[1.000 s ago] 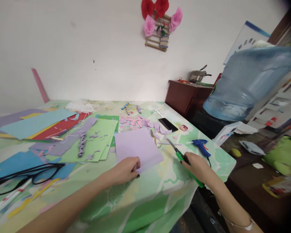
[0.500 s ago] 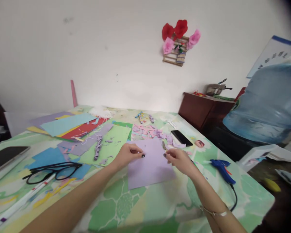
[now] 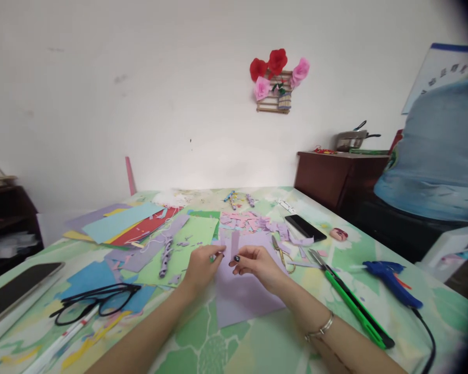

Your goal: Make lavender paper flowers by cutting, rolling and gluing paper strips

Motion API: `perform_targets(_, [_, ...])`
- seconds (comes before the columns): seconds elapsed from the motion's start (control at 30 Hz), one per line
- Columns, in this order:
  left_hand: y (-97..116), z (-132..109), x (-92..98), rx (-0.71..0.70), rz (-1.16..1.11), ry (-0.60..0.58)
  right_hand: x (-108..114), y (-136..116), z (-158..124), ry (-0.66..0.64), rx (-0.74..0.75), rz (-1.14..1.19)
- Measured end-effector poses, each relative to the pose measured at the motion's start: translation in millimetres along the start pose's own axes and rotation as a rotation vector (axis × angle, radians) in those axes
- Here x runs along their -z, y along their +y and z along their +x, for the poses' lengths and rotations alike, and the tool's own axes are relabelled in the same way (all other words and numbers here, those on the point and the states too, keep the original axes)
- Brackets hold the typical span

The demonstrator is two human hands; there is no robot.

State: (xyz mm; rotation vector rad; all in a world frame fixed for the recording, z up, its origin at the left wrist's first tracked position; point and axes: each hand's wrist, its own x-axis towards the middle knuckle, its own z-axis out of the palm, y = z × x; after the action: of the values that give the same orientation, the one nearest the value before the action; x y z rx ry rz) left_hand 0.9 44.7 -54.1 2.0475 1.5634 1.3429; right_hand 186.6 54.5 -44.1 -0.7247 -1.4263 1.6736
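1. A narrow purple strip (image 3: pixel 234 241) is standing out near the centre of the frame, its long axis running almost straight up the picture, away from the wearer and leaning only slightly to the right at its top.
2. The right hand (image 3: pixel 263 267) is being the nearer one: its thumb and fingertips are closing together and appear to be pinching the strip's lower end, so the strip is pointing upward from them.
3. The left hand (image 3: pixel 203 267) is lying just to the left of the strip, fingers curling and thumb drawing close to the forefinger; whether anything is sitting between those tips, I cannot tell. A small gap is separating the two hands.
4. Beneath the hands, a lilac sheet (image 3: pixel 245 298) is lying flat on the desk (image 3: pixel 195 337), spreading from the centre toward the lower middle of the frame. The left hand is hanging over its left edge, the right hand over its right half.
5. To the right, gold-handled scissors (image 3: pixel 283 255) are resting by the sheet's right edge, and a green utility knife (image 3: pixel 359 304) is slanting toward the lower right, beyond the right wrist, with neither hand holding it.
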Motion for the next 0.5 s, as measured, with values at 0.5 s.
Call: perform_targets(0.5, [20, -2, 5.1, 0.229, -0.854, -0.274, 0, 2, -2, 0.158, 0.064, -0.068])
